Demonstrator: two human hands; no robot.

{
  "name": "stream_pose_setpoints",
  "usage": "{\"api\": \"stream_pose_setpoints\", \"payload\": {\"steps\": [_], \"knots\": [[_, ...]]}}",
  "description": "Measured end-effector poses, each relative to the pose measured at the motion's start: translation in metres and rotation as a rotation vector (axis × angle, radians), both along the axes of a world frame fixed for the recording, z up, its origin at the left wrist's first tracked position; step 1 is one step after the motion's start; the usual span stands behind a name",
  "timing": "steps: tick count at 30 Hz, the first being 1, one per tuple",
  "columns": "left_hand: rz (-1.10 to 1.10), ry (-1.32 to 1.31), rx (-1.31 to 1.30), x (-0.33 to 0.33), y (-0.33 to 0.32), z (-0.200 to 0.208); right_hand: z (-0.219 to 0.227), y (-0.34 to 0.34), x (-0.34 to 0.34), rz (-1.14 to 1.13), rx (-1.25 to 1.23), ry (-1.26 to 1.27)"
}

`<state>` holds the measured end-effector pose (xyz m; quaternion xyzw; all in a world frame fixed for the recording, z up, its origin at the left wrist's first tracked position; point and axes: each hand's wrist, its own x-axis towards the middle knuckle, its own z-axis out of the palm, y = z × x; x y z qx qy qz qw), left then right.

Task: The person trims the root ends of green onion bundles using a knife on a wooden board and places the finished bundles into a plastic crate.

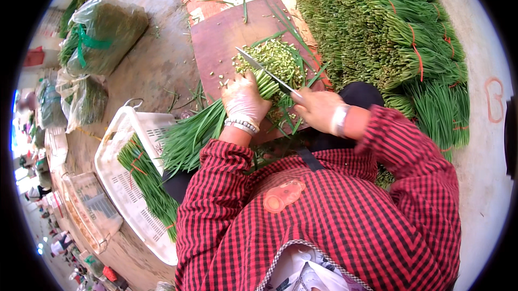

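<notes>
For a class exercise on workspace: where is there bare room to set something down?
Mostly bare: the board at upper left, beyond the chopped stems, and floor between board and bagged greens. Crowded: around left hand, right hand and knife; at the stacked bundles.

A flat, reddish-brown rectangular board is carrying a loose heap of small, pale-green chopped stem pieces; a thin green leaf blade is lying near its far edge. The stained, grey-brown floor is supporting a white slotted plastic basket, a bulging clear plastic bag and scattered green leaves.
</notes>
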<state>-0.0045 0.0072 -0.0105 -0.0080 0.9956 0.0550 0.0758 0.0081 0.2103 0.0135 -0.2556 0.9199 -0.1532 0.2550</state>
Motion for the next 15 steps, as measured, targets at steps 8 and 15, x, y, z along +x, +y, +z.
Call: {"api": "stream_pose_setpoints", "payload": {"steps": [8, 15], "knots": [[0.025, -0.013, 0.043, -0.001, -0.004, 0.004, -0.015, -0.006, 0.003, -0.062, -0.013, 0.000], [0.009, -0.031, 0.077, -0.001, -0.011, 0.006, -0.063, -0.025, 0.004, -0.149, 0.011, 0.021]]}}
